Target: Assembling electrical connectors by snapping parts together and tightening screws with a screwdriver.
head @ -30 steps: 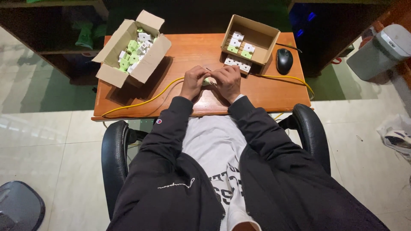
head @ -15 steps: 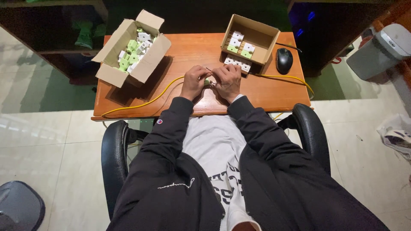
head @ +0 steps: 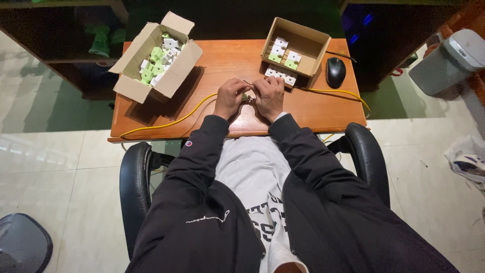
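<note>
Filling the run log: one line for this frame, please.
left hand and right hand: together on small part | yellow cable: across desk | left box, right box: open, hold parts | mouse: untouched

counter [head: 227, 60]: orange-brown wood
cable [head: 166, 123]: yellow
mouse [head: 335, 72]: black
boxes' parts [head: 156, 63]: green and white
jacket sleeves [head: 202, 151]: black

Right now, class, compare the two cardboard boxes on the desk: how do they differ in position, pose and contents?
The left box sits at the desk's far left corner, turned at an angle; the right box sits at the far middle-right, beside the mouse. The left box holds a jumbled heap of green and white parts; the right box holds only a few, in neat rows. Both are open brown cardboard, beyond the hands.
</note>
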